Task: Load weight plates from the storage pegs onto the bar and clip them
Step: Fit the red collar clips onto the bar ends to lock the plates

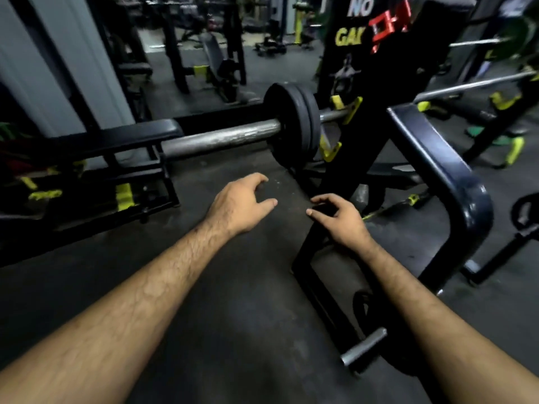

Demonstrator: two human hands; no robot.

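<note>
I stand on a dark rubber floor (248,301) in a dim gym, with black racks and yellow trim all round and more benches far off toward twelve o'clock. A black rack (379,91) rises at one o'clock, lettered in white and yellow, with a red clip (389,26) hanging on it. The bar (221,138) lies level across the rack, its long axis running from nine o'clock up toward two o'clock, the bare sleeve end pointing left toward a padded bench (122,137). Two black plates (294,125) sit upright on the sleeve, pushed in against the rack. A short steel peg (364,346) juts from the frame at five o'clock. My left hand (242,205) and right hand (341,220) hover below the plates, both empty, fingers loosely curled and spread, touching nothing
</note>
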